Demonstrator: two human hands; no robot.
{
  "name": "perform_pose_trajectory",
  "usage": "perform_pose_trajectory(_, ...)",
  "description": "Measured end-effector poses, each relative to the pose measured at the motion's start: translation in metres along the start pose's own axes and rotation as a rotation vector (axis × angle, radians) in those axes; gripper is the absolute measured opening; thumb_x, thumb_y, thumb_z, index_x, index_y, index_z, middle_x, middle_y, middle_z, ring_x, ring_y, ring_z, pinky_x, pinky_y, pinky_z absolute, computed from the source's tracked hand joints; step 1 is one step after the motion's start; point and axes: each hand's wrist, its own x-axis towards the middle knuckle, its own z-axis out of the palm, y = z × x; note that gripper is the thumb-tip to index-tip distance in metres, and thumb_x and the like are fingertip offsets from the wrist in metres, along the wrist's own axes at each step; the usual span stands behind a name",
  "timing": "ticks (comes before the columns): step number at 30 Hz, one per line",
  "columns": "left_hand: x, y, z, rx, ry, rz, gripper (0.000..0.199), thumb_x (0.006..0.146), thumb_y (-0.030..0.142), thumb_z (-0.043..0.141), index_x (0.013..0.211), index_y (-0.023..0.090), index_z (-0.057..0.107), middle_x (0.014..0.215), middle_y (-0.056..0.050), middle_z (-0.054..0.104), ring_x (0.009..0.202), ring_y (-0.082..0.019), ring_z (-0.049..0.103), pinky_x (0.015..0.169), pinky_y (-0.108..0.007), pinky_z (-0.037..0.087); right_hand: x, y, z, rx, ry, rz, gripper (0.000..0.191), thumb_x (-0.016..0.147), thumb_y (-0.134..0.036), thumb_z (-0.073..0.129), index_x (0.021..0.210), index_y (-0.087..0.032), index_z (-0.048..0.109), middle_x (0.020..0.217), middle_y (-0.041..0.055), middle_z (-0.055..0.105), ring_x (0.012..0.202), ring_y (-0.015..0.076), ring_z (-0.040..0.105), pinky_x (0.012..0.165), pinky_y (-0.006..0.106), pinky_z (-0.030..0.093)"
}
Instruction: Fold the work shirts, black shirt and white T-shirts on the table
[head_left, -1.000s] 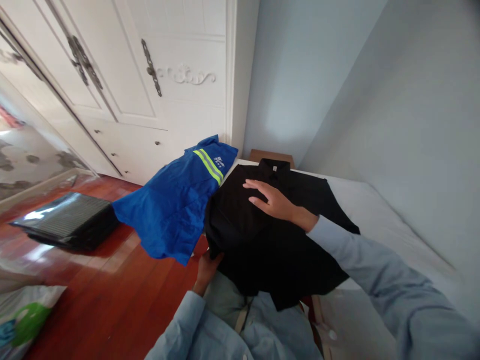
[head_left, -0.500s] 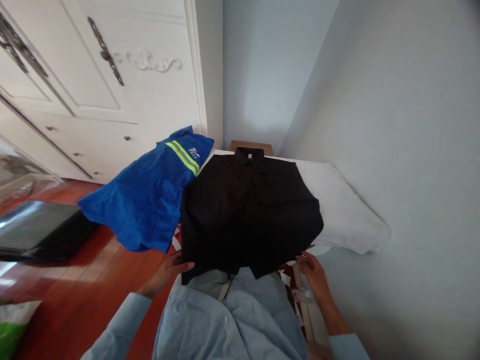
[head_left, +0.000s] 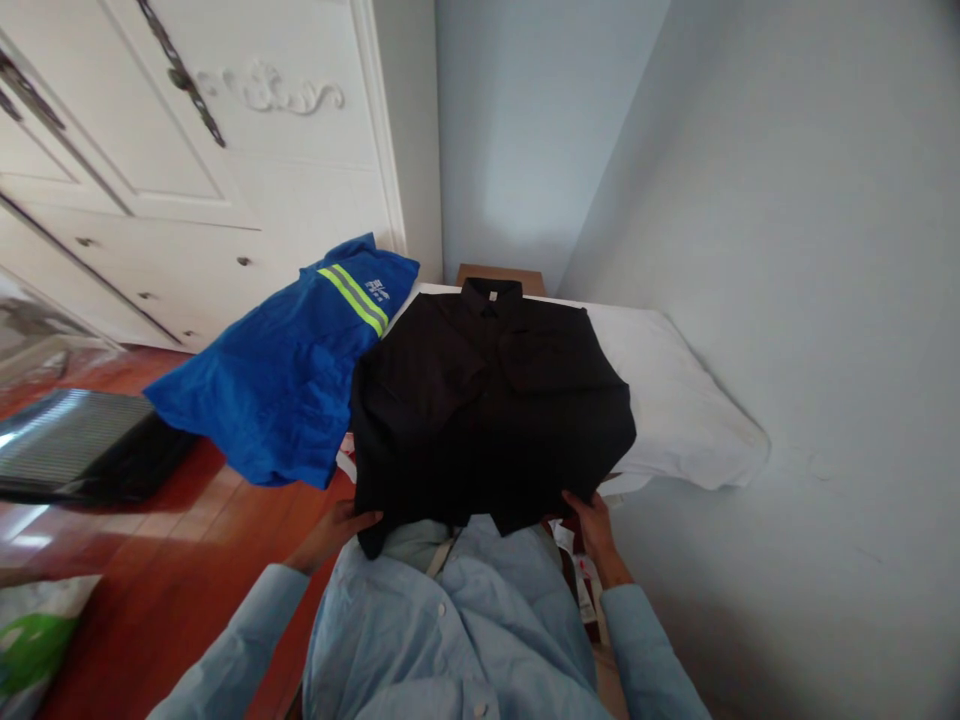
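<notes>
A black collared shirt [head_left: 487,400] lies spread out over a white-covered board, collar at the far end and hem near my body. My left hand [head_left: 339,532] grips its lower left corner, thumb on top and the other fingers hidden under the cloth. At the lower right edge, my right hand [head_left: 595,528] holds the hem, with its fingertips partly lost against the black fabric. Left of the black shirt, a blue garment [head_left: 281,380] with a yellow-and-grey reflective stripe is draped across the board's side and hangs toward the floor.
The white board cover [head_left: 682,400] extends right to the grey wall [head_left: 810,250]. A white wardrobe [head_left: 300,170] stands at the back left, and a brown box [head_left: 501,273] behind the collar. A dark ribbed object [head_left: 75,445] and a green-and-white bag [head_left: 45,630] lie on the wooden floor.
My right hand has moved left and inward along the black shirt's hem, with its fingers now on the cloth. My left hand stays at the left corner. The view has shifted slightly.
</notes>
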Motion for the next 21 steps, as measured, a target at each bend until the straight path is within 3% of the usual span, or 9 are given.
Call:
perform_pose_trajectory(4,-0.013,0.015,-0.005,0.023,-0.099,-0.022,0.043,0.061,0.061,0.08,0.074,0.019,0.079,0.082,-0.007,0.078,0.087,-0.032,0.072,0.084,-0.04,0.056,-0.021,-0.01,-0.02,-0.122,-0.04,0.066,0.052,0.055,-0.052,0.084,0.092,-0.017,0.074,0.096,0.0117,0.08,0.098,0.0368,0.072,0.089,0.047,0.057)
perform_pose_trajectory(10,-0.048,0.068,-0.006,-0.07,-0.219,0.078,0.029,0.069,0.052,0.08,0.07,0.023,0.079,0.075,-0.003,0.076,0.073,-0.023,0.07,0.072,-0.029,0.054,-0.058,-0.051,-0.052,-0.18,-0.167,0.046,0.053,0.061,-0.053,0.083,0.098,-0.016,0.075,0.1,0.0106,0.08,0.097,0.0345,0.073,0.09,0.046,0.058)
perform_pose_trajectory(12,-0.057,0.083,-0.006,-0.16,-0.127,0.106,0.033,0.067,0.054,0.081,0.065,0.022,0.076,0.067,-0.002,0.073,0.064,-0.019,0.067,0.062,-0.026,0.052,-0.067,-0.07,-0.06,-0.182,-0.169,0.029,0.053,0.063,-0.054,0.083,0.1,-0.017,0.074,0.098,0.0092,0.08,0.095,0.0321,0.073,0.086,0.042,0.059)
perform_pose_trajectory(16,-0.069,0.104,-0.007,-0.409,0.218,0.167,0.041,0.058,0.053,0.088,0.069,0.019,0.068,0.059,0.002,0.067,0.049,-0.013,0.059,0.048,-0.02,0.046,-0.082,-0.114,-0.073,-0.098,-0.145,0.03,0.059,0.067,-0.055,0.084,0.11,-0.019,0.069,0.093,0.0071,0.079,0.086,0.0279,0.074,0.078,0.037,0.061)
perform_pose_trajectory(19,-0.077,0.117,-0.007,-0.5,0.343,0.227,0.047,0.055,0.047,0.092,0.079,0.021,0.062,0.059,0.003,0.067,0.046,-0.013,0.06,0.044,-0.019,0.045,-0.091,-0.145,-0.078,0.014,-0.066,0.046,0.087,0.065,-0.055,0.086,0.139,-0.02,0.056,0.095,0.0082,0.08,0.083,0.0282,0.076,0.076,0.039,0.062)
perform_pose_trajectory(21,-0.083,0.125,-0.005,-0.512,0.392,0.28,0.054,0.058,0.045,0.092,0.097,0.023,0.063,0.058,0.004,0.067,0.043,-0.014,0.06,0.041,-0.018,0.043,-0.097,-0.16,-0.081,0.025,-0.033,0.043,0.104,0.064,-0.054,0.087,0.152,-0.02,0.043,0.087,0.007,0.08,0.078,0.0276,0.075,0.072,0.038,0.063)
